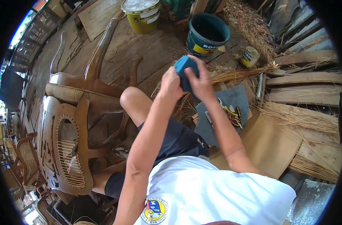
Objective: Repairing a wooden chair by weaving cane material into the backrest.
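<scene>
Both arms reach forward, and a folded blue piece point(185, 66), perhaps cloth or thin foam, is held up between my hands. My left hand point(171, 80) is closed on its left lower side. Wrapped round its right side is my right hand point(201, 79), with the thumb pressed on its face. Below my right forearm lies a dark grey sheet point(225, 98) bearing yellow-and-black pliers point(234, 115) and other small hand tools, partly hidden by the arm. On my left a brown wooden chair point(71, 108) lies tipped over, pale cane strands point(68, 161) strung across its oval frame.
Beyond my hands stand a dark green bucket point(206, 35), a yellow-green lidded pail point(141, 17) and a small tin point(249, 57). Bundles of cane strips point(302, 116) lie over boards at right. A plywood sheet point(264, 138) is beside me. Other cane chairs point(26, 157) stand far left.
</scene>
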A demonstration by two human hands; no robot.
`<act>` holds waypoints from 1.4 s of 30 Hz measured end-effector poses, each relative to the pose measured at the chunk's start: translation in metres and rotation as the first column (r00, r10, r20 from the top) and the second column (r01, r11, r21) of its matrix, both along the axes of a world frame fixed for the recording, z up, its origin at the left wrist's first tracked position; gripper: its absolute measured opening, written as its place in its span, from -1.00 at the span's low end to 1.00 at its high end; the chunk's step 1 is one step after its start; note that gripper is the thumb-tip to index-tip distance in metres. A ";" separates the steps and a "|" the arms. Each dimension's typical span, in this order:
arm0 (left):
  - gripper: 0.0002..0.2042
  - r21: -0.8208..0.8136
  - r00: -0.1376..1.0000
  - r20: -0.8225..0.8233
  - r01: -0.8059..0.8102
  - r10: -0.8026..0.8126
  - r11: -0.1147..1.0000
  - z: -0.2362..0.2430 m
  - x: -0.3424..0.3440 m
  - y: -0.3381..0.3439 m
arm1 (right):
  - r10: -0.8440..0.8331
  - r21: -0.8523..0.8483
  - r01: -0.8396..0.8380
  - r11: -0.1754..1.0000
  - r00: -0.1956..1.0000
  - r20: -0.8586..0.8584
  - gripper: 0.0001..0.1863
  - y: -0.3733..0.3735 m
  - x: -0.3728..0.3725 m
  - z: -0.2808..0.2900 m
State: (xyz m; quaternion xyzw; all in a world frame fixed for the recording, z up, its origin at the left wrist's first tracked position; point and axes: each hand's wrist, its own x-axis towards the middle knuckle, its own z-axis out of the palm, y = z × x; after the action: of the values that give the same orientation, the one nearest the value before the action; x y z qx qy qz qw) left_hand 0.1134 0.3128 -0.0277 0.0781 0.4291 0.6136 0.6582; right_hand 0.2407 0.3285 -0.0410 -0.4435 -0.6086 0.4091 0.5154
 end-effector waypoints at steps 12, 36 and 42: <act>-0.74 0.019 0.677 -0.707 0.305 -0.203 0.952 0.028 -0.038 -0.015 | 0.115 -0.554 -0.493 0.671 0.807 -0.579 -0.55 0.021 -0.006 -0.013; -0.80 -0.275 -0.142 -0.958 0.212 -0.248 0.938 0.086 -0.076 -0.213 | -0.199 -0.649 -0.625 0.434 0.637 -0.745 -0.61 0.093 -0.007 -0.084; -0.83 -0.378 -0.491 -0.698 -0.365 -0.521 0.851 0.175 -0.171 -0.454 | -0.252 -0.812 -0.200 0.549 0.886 -0.389 -0.63 0.182 0.083 -0.147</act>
State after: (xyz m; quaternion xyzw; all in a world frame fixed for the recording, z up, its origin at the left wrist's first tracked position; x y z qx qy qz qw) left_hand -0.0574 -0.1412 0.1478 0.4297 0.9025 0.0291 -0.0079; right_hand 0.3233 0.5103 -0.1885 -0.5323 -0.1919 0.7331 0.3774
